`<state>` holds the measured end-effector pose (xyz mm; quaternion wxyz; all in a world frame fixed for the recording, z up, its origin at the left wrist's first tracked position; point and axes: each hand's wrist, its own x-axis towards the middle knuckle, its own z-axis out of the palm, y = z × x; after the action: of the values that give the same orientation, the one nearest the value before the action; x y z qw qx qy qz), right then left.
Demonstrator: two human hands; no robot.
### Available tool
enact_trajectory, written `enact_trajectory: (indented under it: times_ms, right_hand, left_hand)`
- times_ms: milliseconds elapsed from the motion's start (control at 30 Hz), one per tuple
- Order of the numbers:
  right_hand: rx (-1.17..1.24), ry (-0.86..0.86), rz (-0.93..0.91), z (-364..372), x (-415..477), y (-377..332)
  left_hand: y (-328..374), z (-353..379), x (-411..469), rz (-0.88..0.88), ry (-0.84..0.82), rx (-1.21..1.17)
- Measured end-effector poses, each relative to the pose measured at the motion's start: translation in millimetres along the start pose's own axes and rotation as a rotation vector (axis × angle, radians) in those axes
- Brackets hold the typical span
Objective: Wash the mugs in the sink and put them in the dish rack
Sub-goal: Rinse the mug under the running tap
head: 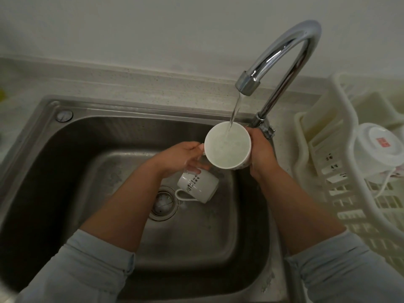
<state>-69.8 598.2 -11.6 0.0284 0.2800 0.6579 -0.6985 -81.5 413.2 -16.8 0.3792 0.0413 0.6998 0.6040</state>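
Note:
I hold a white mug (227, 145) upright under the tap (248, 85), and a thin stream of water runs into it. My left hand (183, 157) grips its handle side. My right hand (261, 153) wraps the mug's right wall. A second white mug (197, 186) with dark lettering lies on its side on the floor of the steel sink (65, 162), just right of the drain (162, 203). At the right stands the cream plastic dish rack (349, 206), with one white mug (378, 149) upside down in it.
The chrome gooseneck of the tap arches over the sink's back right corner. A speckled counter (135, 82) and a pale wall lie behind the sink. A small yellow object (1, 95) shows at the far left edge.

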Motion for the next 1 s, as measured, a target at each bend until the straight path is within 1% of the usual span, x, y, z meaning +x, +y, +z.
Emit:
enact_trajectory:
  times_ms: [133,233,367,433,533,633,733,800,900,1000]
  right_hand:
    - [0.126,-0.054,-0.053,3,3,1]
    - [0.208,-0.090,-0.007,8,6,5]
    - [0.296,-0.194,0.085,14,6,3]
    - [0.339,-0.252,0.103,16,7,0]
    - [0.376,-0.327,0.111,18,8,-3]
    - [0.420,-0.319,0.206,21,11,-3]
    - [0.509,-0.311,0.327,23,11,-4]
    - [0.566,-0.336,0.389,24,9,-5]
    - [0.532,-0.350,0.434,28,6,-7]
    - [0.434,-0.312,0.446,33,8,-2]
  left_hand:
    - [4,-5,-5,-0.054,-0.089,-0.093]
    - [1,-7,-6,-0.004,-0.032,-0.153]
    - [-2,-6,-10,0.068,0.081,-0.105]
    - [-3,-4,-11,0.099,0.126,-0.079]
    - [-3,-3,-13,0.126,0.230,-0.001]
    - [-1,-2,-14,0.163,0.350,0.117]
    - [-2,0,-15,0.201,0.430,0.327]
    - [-7,0,-15,0.285,0.465,0.465]
    - [-20,-2,-13,0.375,0.501,0.556]
    - [-32,-5,-13,0.415,0.538,0.655]
